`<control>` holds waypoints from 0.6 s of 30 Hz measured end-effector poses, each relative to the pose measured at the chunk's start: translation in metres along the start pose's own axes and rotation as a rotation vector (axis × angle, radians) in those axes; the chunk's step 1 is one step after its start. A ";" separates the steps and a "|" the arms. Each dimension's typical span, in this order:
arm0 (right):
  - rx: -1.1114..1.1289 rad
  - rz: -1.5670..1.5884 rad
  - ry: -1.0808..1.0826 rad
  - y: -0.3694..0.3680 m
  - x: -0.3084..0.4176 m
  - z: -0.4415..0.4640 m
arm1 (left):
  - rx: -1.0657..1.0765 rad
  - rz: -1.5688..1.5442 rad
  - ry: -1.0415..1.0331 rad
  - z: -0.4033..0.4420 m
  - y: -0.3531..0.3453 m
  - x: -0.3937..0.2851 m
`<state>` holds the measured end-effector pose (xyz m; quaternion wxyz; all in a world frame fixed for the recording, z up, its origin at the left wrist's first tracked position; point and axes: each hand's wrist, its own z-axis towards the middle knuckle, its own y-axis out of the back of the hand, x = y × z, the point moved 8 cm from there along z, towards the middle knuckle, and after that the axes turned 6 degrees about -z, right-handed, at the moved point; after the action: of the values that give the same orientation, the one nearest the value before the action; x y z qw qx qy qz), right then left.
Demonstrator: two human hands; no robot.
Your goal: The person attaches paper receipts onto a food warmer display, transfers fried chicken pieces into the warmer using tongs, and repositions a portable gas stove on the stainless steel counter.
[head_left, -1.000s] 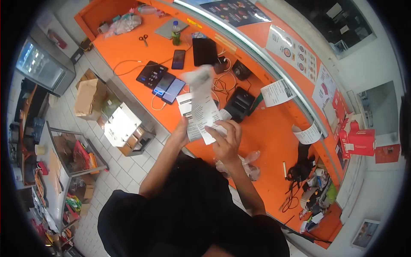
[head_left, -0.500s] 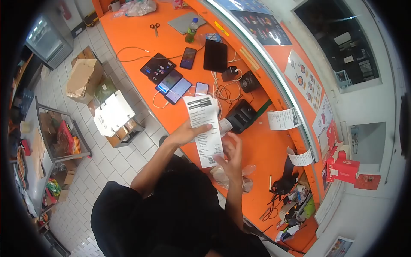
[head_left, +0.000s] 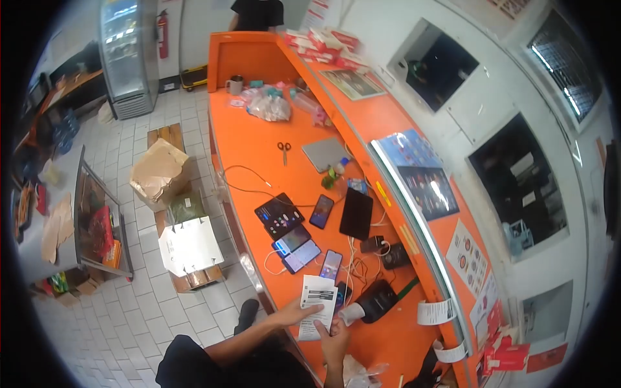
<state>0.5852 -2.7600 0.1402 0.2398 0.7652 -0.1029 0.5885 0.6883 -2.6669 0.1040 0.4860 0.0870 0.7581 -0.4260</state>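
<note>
A white printed receipt (head_left: 314,328) is held upright between my two hands over the counter's near edge. My left hand (head_left: 295,314) grips its left side, thumb across the front. My right hand (head_left: 335,341) is closed on its lower right edge. A second paper layer shows at the top; whether it is a fold or another slip I cannot tell. Just right of my hands stands a black receipt printer (head_left: 376,300) with a white paper strip (head_left: 351,314) coming out. A lit phone (head_left: 330,265) lies beyond the receipt.
Tablets (head_left: 279,215), several phones and tangled cables lie on the orange counter (head_left: 249,145). Farther along are scissors (head_left: 284,152), a laptop (head_left: 325,154) and a green bottle (head_left: 331,177). Receipts (head_left: 436,313) hang from the right ledge. Boxes (head_left: 158,173) stand left; a person (head_left: 257,14) is at the back.
My view has lifted toward the counter's far end. The receipt, earlier a single long strip, now looks shorter and layered, and my right hand has closed on its lower edge.
</note>
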 end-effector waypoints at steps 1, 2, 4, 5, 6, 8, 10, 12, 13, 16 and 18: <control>-0.002 -0.041 -0.005 -0.001 0.003 -0.002 | -0.017 -0.074 0.072 -0.006 0.000 0.004; 0.016 -0.045 0.008 -0.003 0.004 -0.002 | -0.030 -0.076 0.053 -0.011 0.000 0.002; -0.078 0.114 0.090 0.001 0.001 0.000 | -0.253 -0.150 0.067 -0.024 0.021 0.003; -0.002 0.124 0.100 0.002 -0.007 0.000 | -0.273 -0.154 0.046 -0.027 0.025 0.001; 0.022 0.124 0.099 0.003 -0.001 0.000 | -0.306 -0.145 -0.017 -0.032 0.031 -0.002; 0.288 0.091 0.055 -0.021 0.020 -0.008 | -0.405 0.030 -0.158 -0.052 0.041 -0.010; 0.375 -0.104 0.359 -0.036 0.044 -0.005 | -0.491 0.232 -0.141 -0.067 0.042 -0.029; 0.419 -0.145 0.263 -0.040 0.031 -0.004 | -0.469 -0.005 -0.193 -0.084 0.032 -0.039; 0.388 -0.017 0.242 -0.043 0.054 -0.010 | -0.492 0.083 -0.258 -0.096 0.020 -0.063; 0.352 0.251 0.181 -0.040 0.056 -0.015 | -0.525 -0.068 -0.375 -0.128 0.001 -0.083; 0.379 0.370 0.299 -0.032 0.058 -0.022 | -0.593 0.035 -0.465 -0.151 -0.009 -0.094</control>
<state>0.5974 -2.7147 0.1914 -0.0059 0.6696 -0.0922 0.7370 0.6317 -2.5360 0.2097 0.6564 -0.1438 0.7164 -0.1879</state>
